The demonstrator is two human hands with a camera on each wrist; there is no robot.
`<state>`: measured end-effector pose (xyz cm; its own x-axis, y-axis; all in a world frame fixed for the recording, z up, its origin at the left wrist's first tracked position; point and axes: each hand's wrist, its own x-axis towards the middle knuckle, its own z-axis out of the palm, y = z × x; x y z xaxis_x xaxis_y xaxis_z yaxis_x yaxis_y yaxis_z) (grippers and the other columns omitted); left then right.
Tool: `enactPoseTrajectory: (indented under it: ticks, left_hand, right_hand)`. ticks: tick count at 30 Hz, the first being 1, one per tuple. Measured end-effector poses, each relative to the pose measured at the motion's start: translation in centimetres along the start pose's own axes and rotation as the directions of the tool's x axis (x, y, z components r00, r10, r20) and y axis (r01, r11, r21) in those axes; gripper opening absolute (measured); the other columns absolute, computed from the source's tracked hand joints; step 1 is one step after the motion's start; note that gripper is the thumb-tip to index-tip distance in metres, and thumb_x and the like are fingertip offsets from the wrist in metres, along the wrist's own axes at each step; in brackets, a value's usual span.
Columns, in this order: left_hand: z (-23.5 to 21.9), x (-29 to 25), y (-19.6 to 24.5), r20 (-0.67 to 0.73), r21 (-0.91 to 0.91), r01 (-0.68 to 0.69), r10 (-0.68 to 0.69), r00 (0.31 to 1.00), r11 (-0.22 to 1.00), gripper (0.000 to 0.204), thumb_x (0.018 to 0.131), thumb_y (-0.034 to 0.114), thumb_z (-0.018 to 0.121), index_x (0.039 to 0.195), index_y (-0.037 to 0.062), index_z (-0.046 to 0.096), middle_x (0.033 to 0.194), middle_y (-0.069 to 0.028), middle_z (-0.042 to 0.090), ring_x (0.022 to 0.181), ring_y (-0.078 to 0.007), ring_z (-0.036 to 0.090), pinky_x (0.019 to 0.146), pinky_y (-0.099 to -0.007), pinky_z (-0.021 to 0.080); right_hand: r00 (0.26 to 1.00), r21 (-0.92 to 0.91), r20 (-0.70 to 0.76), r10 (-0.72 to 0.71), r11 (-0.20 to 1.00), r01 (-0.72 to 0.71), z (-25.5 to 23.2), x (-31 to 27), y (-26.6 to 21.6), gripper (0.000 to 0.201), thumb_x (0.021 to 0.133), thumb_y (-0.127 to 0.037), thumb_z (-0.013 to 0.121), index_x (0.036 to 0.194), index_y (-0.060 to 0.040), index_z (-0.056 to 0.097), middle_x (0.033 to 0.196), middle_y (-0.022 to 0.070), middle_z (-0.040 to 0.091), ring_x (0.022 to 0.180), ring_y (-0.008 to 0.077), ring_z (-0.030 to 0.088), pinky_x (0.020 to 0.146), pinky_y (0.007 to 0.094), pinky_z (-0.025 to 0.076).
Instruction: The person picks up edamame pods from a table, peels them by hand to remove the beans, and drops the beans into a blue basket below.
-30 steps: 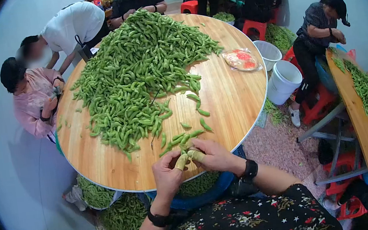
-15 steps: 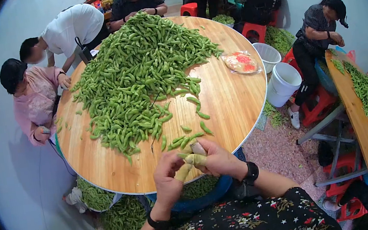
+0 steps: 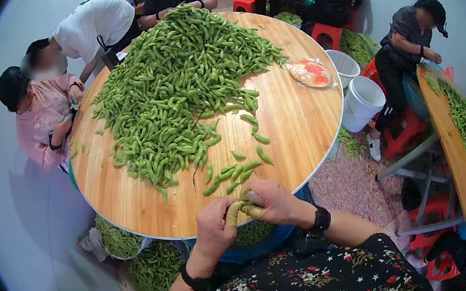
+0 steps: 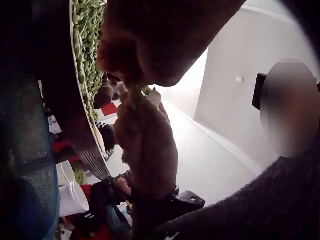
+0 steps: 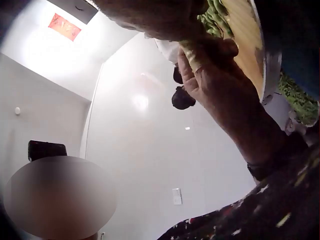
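Both hands meet just over the near edge of the round wooden table [image 3: 299,154], their thumbs wrapped in yellowish tape. My left hand [image 3: 214,225] pinches a green edamame pod [image 3: 244,203] between thumb and fingers. From the other side, my right hand [image 3: 274,202] pinches the same pod, its taped thumb against the left one. Fingers hide most of the pod. Just beyond the fingertips lie several loose pods [image 3: 227,174]. Behind them rises a large heap of edamame pods [image 3: 178,88]. In the left wrist view, the right hand [image 4: 147,140] is dark and seen from below.
Below the table edge sits a blue tub [image 3: 241,255] with green contents. A bagged item with red markings [image 3: 312,73] lies at the table's right. White buckets [image 3: 364,102] stand beyond that edge. Other people sit or bend around, and a second table [image 3: 449,134] bears more pods.
The hands have shifted slightly, and their fingertips now press close together around the pod. The person in pink at the left has lifted their hands together again.
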<state>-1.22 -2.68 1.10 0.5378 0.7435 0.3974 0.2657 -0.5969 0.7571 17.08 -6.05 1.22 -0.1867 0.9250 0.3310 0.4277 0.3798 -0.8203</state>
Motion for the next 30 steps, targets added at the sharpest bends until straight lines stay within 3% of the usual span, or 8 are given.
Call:
enactPoseTrajectory:
  ticks: [5, 6, 7, 13, 21, 24, 27, 30]
  left_hand:
    - [1.5, -0.1, 0.2, -0.162, 0.068, 0.054, -0.042, 0.986, 0.996, 0.009, 0.082, 0.0, 0.062, 0.091, -0.0008, 0.06, 0.081, -0.0181, 0.062, 0.074, -0.0352, 0.062, 0.065, -0.0382, 0.05]
    - [1.3, 0.0, 0.5, -0.138, 0.084, 0.013, -0.001, 0.99, 0.996, 0.015, 0.079, -0.002, 0.061, 0.094, -0.0008, 0.06, 0.082, -0.0182, 0.061, 0.076, -0.0362, 0.062, 0.067, -0.0391, 0.05]
    - [1.1, -0.1, 0.7, -0.111, 0.101, -0.022, 0.034, 0.993, 0.995, 0.02, 0.077, -0.004, 0.06, 0.097, -0.0008, 0.059, 0.084, -0.0182, 0.061, 0.078, -0.0371, 0.061, 0.068, -0.04, 0.05]
    - [1.7, -0.6, 0.9, -0.046, 0.202, -0.067, 0.078, 0.996, 0.977, 0.045, 0.061, -0.011, 0.054, 0.105, -0.001, 0.054, 0.09, -0.0192, 0.058, 0.085, -0.0376, 0.059, 0.075, -0.0425, 0.049]
    - [1.9, -1.0, 1.0, -0.072, 0.125, 0.003, 0.006, 0.997, 0.992, 0.021, 0.079, -0.002, 0.058, 0.1, -0.0008, 0.056, 0.087, -0.0195, 0.06, 0.082, -0.0378, 0.06, 0.071, -0.0414, 0.049]
    - [-1.6, -2.6, 2.6, -0.071, 0.282, 0.201, -0.188, 0.98, 0.938, 0.017, 0.078, 0.0, 0.061, 0.096, 0.0015, 0.06, 0.087, -0.0183, 0.061, 0.08, -0.0368, 0.061, 0.069, -0.0413, 0.049]
    - [-7.0, -5.0, 2.8, -0.047, 0.527, 0.339, -0.372, 0.927, 0.779, 0.013, 0.081, 0.003, 0.062, 0.094, 0.0015, 0.063, 0.088, -0.0161, 0.064, 0.08, -0.032, 0.063, 0.07, -0.0378, 0.049]
    - [-7.1, -4.3, 2.9, -0.099, 0.633, 0.268, -0.267, 0.959, 0.727, 0.017, 0.081, 0.005, 0.062, 0.098, 0.0019, 0.064, 0.097, -0.0165, 0.063, 0.09, -0.0329, 0.06, 0.077, -0.0391, 0.047]
  right_hand:
    - [0.998, 0.048, -0.033, -0.058, 0.997, 0.06, 0.4, -0.1, 0.6, 0.016, 0.083, -0.014, 0.064, 0.089, -0.001, 0.056, 0.079, 0.0161, 0.053, 0.078, 0.0343, 0.056, 0.067, 0.0398, 0.045]
    - [0.975, 0.187, 0.05, 0.217, 0.957, -0.222, -0.3, -0.1, -0.5, 0.014, 0.082, -0.011, 0.062, 0.09, -0.0004, 0.057, 0.083, 0.0163, 0.053, 0.081, 0.0338, 0.055, 0.07, 0.0394, 0.045]
    - [0.973, 0.198, 0.062, 0.221, 0.953, -0.229, -0.5, 0.0, -0.5, 0.014, 0.082, -0.011, 0.062, 0.09, -0.0004, 0.057, 0.083, 0.0163, 0.053, 0.081, 0.0338, 0.055, 0.07, 0.0394, 0.045]
    - [0.989, -0.149, -0.132, -0.064, 0.988, 0.044, 0.8, 0.1, -0.1, 0.019, 0.071, -0.001, 0.06, 0.088, 0.0014, 0.051, 0.082, 0.0182, 0.051, 0.084, 0.0377, 0.053, 0.072, 0.0424, 0.046]
    - [0.993, -0.195, -0.083, -0.089, 0.978, 0.071, 1.0, 0.5, 1.9, 0.018, 0.071, 0.002, 0.058, 0.088, 0.0013, 0.05, 0.082, 0.0198, 0.052, 0.08, 0.0407, 0.054, 0.069, 0.044, 0.046]
    - [0.989, -0.116, -0.112, -0.099, 0.99, 0.086, 0.4, -0.1, 1.9, 0.016, 0.072, 0.002, 0.056, 0.087, -0.0002, 0.051, 0.08, 0.0194, 0.053, 0.08, 0.0395, 0.055, 0.067, 0.0439, 0.046]
    - [0.994, 0.01, 0.1, 0.042, 0.999, -0.044, -0.7, -1.0, 1.1, 0.014, 0.073, -0.001, 0.056, 0.086, -0.0016, 0.052, 0.08, 0.0192, 0.054, 0.081, 0.0384, 0.056, 0.066, 0.044, 0.045]
    - [0.924, 0.002, 0.36, -0.13, 0.99, 0.138, -0.1, -1.8, 0.6, 0.012, 0.075, -0.006, 0.057, 0.084, -0.002, 0.051, 0.077, 0.0173, 0.054, 0.078, 0.0377, 0.057, 0.07, 0.0444, 0.046]
